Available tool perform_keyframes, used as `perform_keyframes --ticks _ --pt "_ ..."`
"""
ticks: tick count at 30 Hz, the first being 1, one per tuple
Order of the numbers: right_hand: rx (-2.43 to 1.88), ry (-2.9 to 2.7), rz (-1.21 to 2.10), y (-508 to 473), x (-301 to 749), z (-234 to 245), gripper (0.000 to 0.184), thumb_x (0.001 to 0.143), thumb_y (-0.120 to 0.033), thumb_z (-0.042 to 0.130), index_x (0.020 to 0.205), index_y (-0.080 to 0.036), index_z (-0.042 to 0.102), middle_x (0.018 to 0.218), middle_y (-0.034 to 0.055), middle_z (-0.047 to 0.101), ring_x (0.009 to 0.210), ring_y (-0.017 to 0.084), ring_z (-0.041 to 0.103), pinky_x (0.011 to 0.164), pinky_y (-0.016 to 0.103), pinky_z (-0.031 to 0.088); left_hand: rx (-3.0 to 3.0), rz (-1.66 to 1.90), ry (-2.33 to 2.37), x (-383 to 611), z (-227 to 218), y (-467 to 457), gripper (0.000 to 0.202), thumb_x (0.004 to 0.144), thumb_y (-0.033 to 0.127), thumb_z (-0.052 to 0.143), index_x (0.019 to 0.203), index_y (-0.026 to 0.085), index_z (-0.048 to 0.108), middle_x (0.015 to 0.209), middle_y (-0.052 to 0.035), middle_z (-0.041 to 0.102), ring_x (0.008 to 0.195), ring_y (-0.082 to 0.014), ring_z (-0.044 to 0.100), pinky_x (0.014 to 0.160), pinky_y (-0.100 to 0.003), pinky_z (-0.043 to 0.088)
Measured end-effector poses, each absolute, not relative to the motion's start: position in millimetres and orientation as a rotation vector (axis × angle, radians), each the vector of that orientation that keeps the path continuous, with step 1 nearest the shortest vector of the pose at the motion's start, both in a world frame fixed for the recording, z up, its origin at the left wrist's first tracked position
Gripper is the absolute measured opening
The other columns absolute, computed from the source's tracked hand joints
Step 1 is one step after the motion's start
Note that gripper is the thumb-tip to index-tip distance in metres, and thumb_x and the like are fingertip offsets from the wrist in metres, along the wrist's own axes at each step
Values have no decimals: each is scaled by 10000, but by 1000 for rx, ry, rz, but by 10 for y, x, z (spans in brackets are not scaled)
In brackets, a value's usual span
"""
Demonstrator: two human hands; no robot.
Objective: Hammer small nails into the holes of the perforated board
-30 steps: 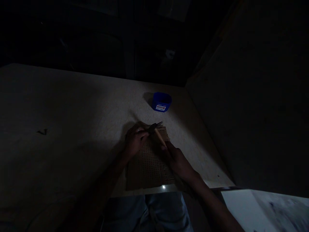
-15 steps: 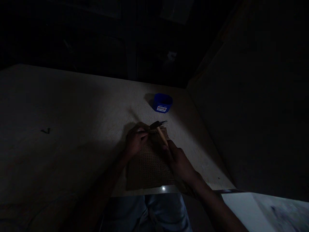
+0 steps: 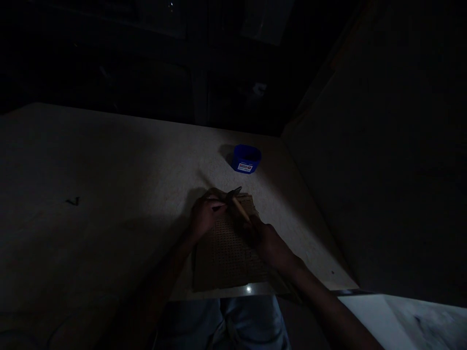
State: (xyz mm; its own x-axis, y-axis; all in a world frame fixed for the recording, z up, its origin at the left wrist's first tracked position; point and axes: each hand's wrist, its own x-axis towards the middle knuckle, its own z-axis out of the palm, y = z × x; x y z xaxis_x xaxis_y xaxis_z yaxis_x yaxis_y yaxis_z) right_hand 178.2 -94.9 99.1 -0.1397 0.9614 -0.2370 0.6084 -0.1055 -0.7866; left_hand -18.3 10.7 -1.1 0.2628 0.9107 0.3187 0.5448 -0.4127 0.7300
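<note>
A hammer (image 3: 241,210) with a light wooden handle is in my right hand (image 3: 273,244), whose fingers wrap round the grip. Its dark head rests low, close to the fingertips of my left hand (image 3: 203,215). Those left fingers are pinched together at the far left part of a brown cardboard sheet (image 3: 222,267). Whatever they hold is too dark to make out. Rows of small dark marks or holes cover the cardboard, which lies flat under both hands.
Beyond the cardboard stands a blue plastic tub (image 3: 246,163) with a white label. A small dark object (image 3: 73,201) lies far left on the pale tabletop (image 3: 146,150). A dark panel (image 3: 383,170) rises along the right side. The table's front edge is by my legs.
The hammer head has come down and left, nearer my left fingertips. My left hand stays at about the same place on the cardboard. The whole view has shifted slightly.
</note>
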Motion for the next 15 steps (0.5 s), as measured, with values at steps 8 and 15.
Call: perform_keyframes --ticks 8,15 --pt "-1519 -1385 1081 -1120 1757 861 363 981 -551 514 1061 -220 640 744 3 634 658 168 576 559 249 435 2087 1052 1320 -171 13 101 101 863 223 707 846 256 800 906 -30 771 855 -181 718 785 -321 586" --pt "-1222 -681 1502 -1108 1809 455 427 850 -612 670 957 -219 541 490 -137 408 287 35 226 250 146 223 2144 1024 1285 -177 101 63 62 857 241 715 865 219 773 921 -54 764 865 -205 706 811 -363 574"
